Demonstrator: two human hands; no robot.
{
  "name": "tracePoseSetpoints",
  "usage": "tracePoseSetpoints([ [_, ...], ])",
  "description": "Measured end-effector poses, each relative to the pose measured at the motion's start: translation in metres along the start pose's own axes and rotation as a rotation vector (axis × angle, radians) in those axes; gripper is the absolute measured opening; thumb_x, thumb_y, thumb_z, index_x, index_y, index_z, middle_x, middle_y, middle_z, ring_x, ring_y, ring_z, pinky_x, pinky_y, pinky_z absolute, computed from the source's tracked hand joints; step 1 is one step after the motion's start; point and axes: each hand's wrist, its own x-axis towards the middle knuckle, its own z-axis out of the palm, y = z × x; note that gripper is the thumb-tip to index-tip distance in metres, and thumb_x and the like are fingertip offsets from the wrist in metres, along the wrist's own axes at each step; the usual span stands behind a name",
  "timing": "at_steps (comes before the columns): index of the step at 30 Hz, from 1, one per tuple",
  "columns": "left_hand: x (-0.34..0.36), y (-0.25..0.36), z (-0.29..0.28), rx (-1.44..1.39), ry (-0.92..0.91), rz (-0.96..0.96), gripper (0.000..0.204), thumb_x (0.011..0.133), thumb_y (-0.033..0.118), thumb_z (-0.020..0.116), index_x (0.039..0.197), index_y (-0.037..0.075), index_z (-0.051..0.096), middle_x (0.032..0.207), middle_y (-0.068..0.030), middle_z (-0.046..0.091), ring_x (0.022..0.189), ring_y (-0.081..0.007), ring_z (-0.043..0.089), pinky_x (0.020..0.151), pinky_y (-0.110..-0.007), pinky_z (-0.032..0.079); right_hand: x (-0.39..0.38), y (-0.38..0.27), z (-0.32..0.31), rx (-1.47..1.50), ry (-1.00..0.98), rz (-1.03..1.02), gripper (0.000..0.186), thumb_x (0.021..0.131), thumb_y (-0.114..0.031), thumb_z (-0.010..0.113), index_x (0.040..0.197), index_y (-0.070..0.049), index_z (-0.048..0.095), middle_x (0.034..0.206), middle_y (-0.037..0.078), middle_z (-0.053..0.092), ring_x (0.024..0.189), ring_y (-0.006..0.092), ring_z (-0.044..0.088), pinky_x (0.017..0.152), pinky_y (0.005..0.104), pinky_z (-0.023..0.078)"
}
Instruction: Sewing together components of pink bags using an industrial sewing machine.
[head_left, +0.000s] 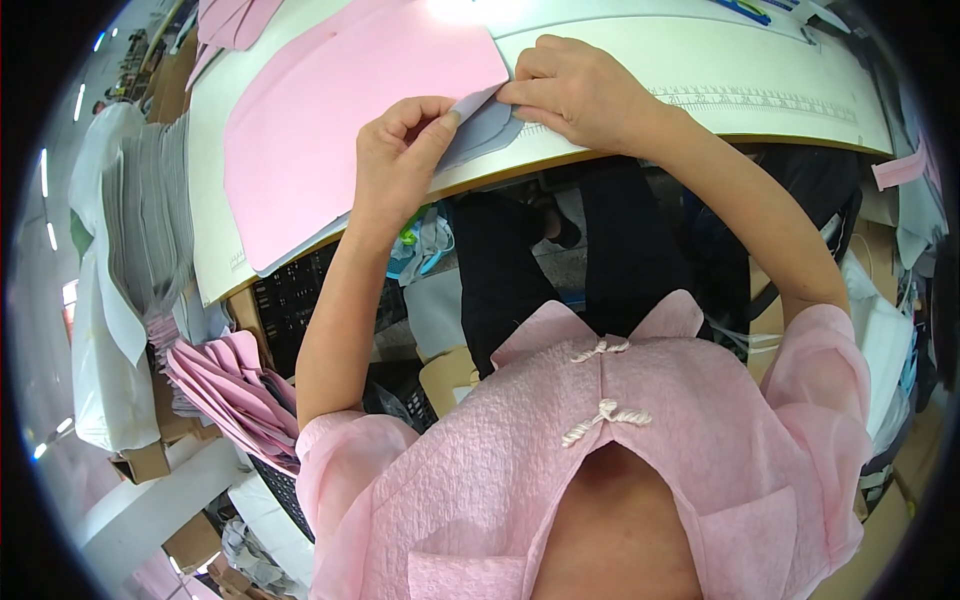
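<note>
2 hands on my feed, both at the worktop (660,60)'s near edge, left of its middle. Left hand (405,160): narrow pinch, thumb on top, holding one end of 1 turned-up grey flap (475,104). Right hand (580,95): fingers curled, narrow pinch at the flap's other end. I can't tell how far its fingertips reach under.

The flap sits at the near-right corner of 1 large pink panel (340,130), which covers most of the worktop's left half and runs down to the near-left corner. Grey layers (487,135) show below the flap, at the near edge; I can't count them. A thin blue-grey edge also shows under the panel by the near-left corner.

Also on the worktop: 1 bunch of pink pieces (235,22) at the far-left corner, several deep, count unclear. 1 blue tool (742,10) at the far edge, right side, cut off by my view. 1 printed scale (760,103) along the near edge, right half.

Off the left edge: 1 thick stack of grey sheets (150,215), too many to count, plus 1 white plastic bag (108,385). Below the near-left corner: 1 bundle of pink cut pieces (230,385). Off the right edge: 1 pink strip (900,171).

Wearer: 1 pink top (480,430), 2 white knotted fasteners (606,412), 2 black trouser legs (500,270).
</note>
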Motion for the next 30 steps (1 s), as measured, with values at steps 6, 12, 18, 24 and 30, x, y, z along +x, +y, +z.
tracePoseSetpoints([
  [6, -0.005, -0.001, 0.013, 0.335, 0.182, 0.315, 0.01, 0.079, 0.006, 0.054, 0.087, 0.001, 0.057, 0.072, -0.0064, 0.058, 0.062, -0.0155, 0.053, 0.059, -0.024, 0.043, 0.006, 0.002, 0.001, -0.172, 0.021, -0.155, 0.013, 0.069, -0.011, 0.062, 0.081, -0.006, 0.061, 0.071, 0.003, 0.055, 0.069, 0.0172, 0.052, 0.062, 0.0271, 0.045],
  [12, 0.0, 0.001, 0.003, 0.769, 0.194, 0.893, 0.03, 0.067, -0.003, 0.053, 0.095, 0.006, 0.055, 0.074, -0.007, 0.056, 0.068, -0.0239, 0.052, 0.059, -0.032, 0.043, 0.006, 0.001, 0.004, -0.034, 0.164, -0.042, 0.011, 0.066, -0.007, 0.062, 0.077, -0.006, 0.06, 0.064, 0.004, 0.053, 0.062, 0.0184, 0.052, 0.055, 0.0281, 0.044],
  [18, -0.002, -0.006, 0.003, 0.804, 0.135, 0.826, 0.031, 0.066, 0.0, 0.054, 0.096, 0.004, 0.054, 0.078, -0.0073, 0.056, 0.071, -0.0221, 0.052, 0.063, -0.032, 0.04, 0.005, 0.003, 0.005, -0.037, 0.205, -0.042, 0.007, 0.071, -0.011, 0.057, 0.073, -0.006, 0.061, 0.065, 0.005, 0.058, 0.062, 0.0178, 0.057, 0.058, 0.0264, 0.047],
  [24, -0.01, -0.001, 0.014, 0.791, 0.18, 0.8, 0.029, 0.068, 0.009, 0.06, 0.096, 0.006, 0.054, 0.084, -0.005, 0.055, 0.076, -0.0211, 0.051, 0.066, -0.031, 0.037, 0.003, 0.003, 0.006, -0.005, 0.19, -0.011, 0.007, 0.071, -0.012, 0.058, 0.072, -0.006, 0.061, 0.068, 0.006, 0.059, 0.063, 0.0179, 0.057, 0.058, 0.0269, 0.047],
  [30, -0.002, -0.01, 0.018, 0.847, 0.343, 0.888, 0.017, 0.066, 0.009, 0.063, 0.082, 0.011, 0.058, 0.073, -0.0002, 0.053, 0.069, -0.0157, 0.051, 0.062, -0.028, 0.034, 0.003, 0.002, 0.007, 0.019, 0.223, 0.003, 0.008, 0.072, -0.012, 0.057, 0.073, -0.006, 0.061, 0.067, 0.005, 0.059, 0.063, 0.0184, 0.057, 0.058, 0.0274, 0.047],
])
